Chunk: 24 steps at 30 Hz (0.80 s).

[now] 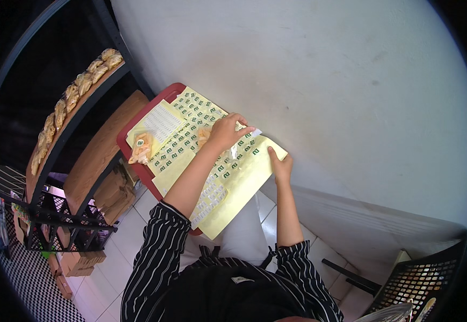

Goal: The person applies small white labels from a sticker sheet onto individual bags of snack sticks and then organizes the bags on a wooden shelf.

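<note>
A yellow sheet of round labels with green marks point(181, 147) lies slanted before me on a red plastic tray or tabletop point(153, 180). Over its upper right part reaches my left hand point(229, 133), thumb and index finger apart. A small pale piece point(256, 132) shows at the thumb tip; whether it is gripped is unclear. Partly behind that hand sits a clear packet of orange-yellow snack point(204, 136). My right hand point(281, 165) grips the right edge of a yellow backing sheet point(253, 171), thumb on top. Another snack packet point(140, 148) with a round label rests at the left.
White label sheets point(163, 120) lie on the yellow ones. A wooden shelf point(81, 100) at left carries several snack packets point(72, 94). Below are black plastic crates point(68, 225) and cardboard point(114, 193). A pale wall point(318, 80) stands close beyond. A black perforated chair back point(418, 281) is lower right.
</note>
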Available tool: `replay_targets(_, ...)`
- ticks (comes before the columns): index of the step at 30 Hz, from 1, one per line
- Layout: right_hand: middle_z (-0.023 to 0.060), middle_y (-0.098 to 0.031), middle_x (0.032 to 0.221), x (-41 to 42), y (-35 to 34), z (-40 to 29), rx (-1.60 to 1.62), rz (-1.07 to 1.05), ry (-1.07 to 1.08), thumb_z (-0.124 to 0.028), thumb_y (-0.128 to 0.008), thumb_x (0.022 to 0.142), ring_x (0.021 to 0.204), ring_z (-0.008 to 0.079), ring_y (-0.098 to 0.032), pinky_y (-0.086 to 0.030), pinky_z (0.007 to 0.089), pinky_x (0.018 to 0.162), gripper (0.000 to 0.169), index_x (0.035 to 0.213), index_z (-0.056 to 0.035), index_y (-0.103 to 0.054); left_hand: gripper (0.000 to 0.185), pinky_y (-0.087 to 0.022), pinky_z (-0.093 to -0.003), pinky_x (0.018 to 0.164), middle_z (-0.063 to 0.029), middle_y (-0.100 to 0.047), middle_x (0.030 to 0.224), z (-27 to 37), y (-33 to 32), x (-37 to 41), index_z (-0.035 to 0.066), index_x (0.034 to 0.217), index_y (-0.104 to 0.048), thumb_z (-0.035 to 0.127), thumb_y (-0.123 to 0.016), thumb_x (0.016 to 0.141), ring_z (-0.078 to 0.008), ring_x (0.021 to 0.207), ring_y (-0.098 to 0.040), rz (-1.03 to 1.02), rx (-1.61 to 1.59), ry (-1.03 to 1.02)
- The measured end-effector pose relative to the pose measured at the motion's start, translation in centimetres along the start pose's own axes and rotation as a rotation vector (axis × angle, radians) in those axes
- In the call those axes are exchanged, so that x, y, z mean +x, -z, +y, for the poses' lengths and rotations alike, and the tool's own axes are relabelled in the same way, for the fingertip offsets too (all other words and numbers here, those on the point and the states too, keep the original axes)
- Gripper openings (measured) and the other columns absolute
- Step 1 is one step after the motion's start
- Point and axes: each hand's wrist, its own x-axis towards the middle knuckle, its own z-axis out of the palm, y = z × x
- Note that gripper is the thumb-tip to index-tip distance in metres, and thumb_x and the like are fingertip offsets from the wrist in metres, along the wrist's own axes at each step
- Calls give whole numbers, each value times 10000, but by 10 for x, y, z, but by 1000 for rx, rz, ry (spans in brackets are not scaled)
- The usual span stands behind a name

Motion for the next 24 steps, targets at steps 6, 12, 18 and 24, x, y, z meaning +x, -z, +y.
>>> replay_targets(6,99,-571,941,-58,13,-28,-193,327,250,-222,-634,789,851,170,-539,-423,284,746,289,914,34,-585,594,-382,-289,626,-66,-541,835,5,40,-34,27,859,-546,606,-552,725,-189,709,-511,328,-390,-371)
replay_targets(12,59,-563,841,-111,15,-128,317,-501,311,-134,-569,828,775,139,-513,-388,260,705,142,837,-1,-617,723,-351,-247,590,-73,-554,795,40,68,-79,32,834,-545,730,-465,665,-175,653,-464,604,-408,-711)
replay_targets(18,45,-583,808,-136,5,-188,230,-1078,339,-108,-595,808,777,125,-519,-394,254,735,101,816,-15,-633,722,-371,-260,624,-49,-566,772,44,96,-115,53,830,-548,744,-462,639,-175,672,-491,669,-231,-725)
replay_targets(24,18,-566,796,-153,-6,-184,245,-1343,151,-47,-643,754,776,105,-509,-391,250,736,55,781,-23,-601,691,-367,-270,642,-31,-584,804,41,108,-139,74,834,-553,732,-479,635,-162,678,-511,702,-157,-724)
